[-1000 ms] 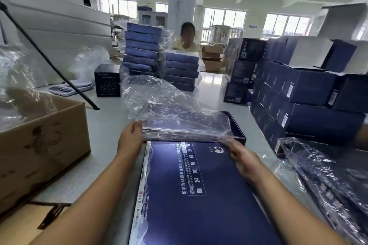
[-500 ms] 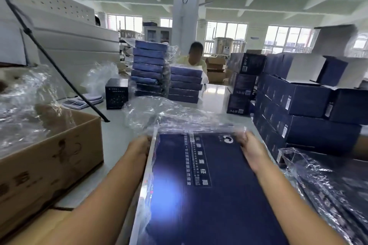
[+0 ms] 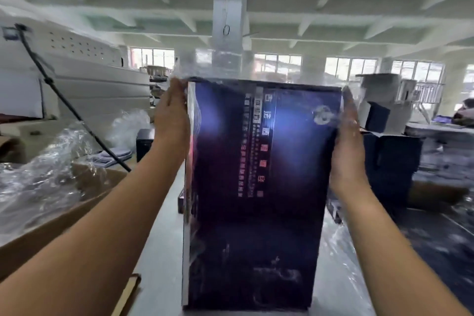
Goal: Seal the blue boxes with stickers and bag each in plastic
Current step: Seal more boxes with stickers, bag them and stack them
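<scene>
Two hands hold one blue box (image 3: 256, 187) upright over the table (image 3: 164, 238), with its printed face toward the camera. The left hand (image 3: 170, 115) lies flat on the box's upper left edge, fingers straight and close together, with the tips at the top corner. The right hand (image 3: 348, 133) presses on the upper right edge in the same way, and thin film covers its fingers. A clear bag (image 3: 220, 67) sits over the top of the box and rises above it, blurred. Left of the box stands a brown carton (image 3: 64, 220) with crumpled plastic (image 3: 38, 174) inside. Right of the box are dark boxes (image 3: 389, 161), blurred.
</scene>
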